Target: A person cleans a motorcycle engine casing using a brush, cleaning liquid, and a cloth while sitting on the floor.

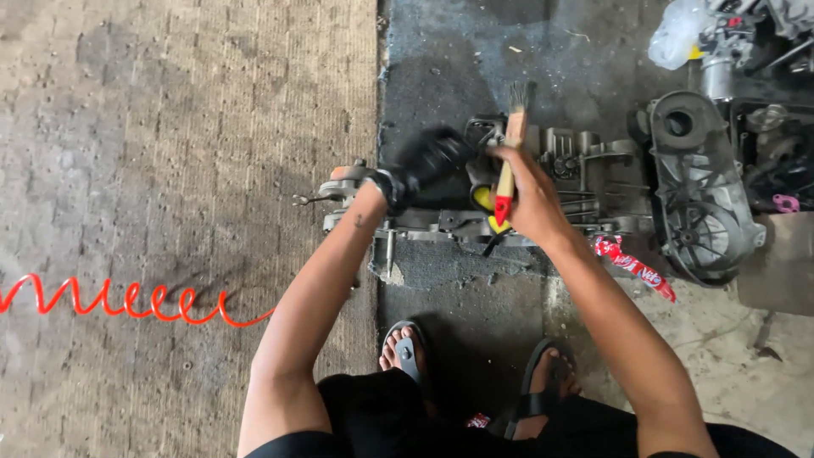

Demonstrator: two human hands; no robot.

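Observation:
A grey metal engine case (593,182) lies on the dark, oily floor in front of me. My left hand (424,161), in a black glove, rests on the left part of the case and grips it. My right hand (530,199) is bare and holds a paintbrush (511,144) with a red and pale wooden handle; its bristles point up and away from me, above the case. A yellow object (483,199) shows between my two hands, partly hidden.
A round grey cover (699,182) lies right of the case, with more engine parts (776,161) and a clear plastic bag (678,34) behind. A red coiled hose (119,298) runs over the concrete at left. A red wrapper (636,267) lies near my right forearm. My sandalled feet (475,365) stand below.

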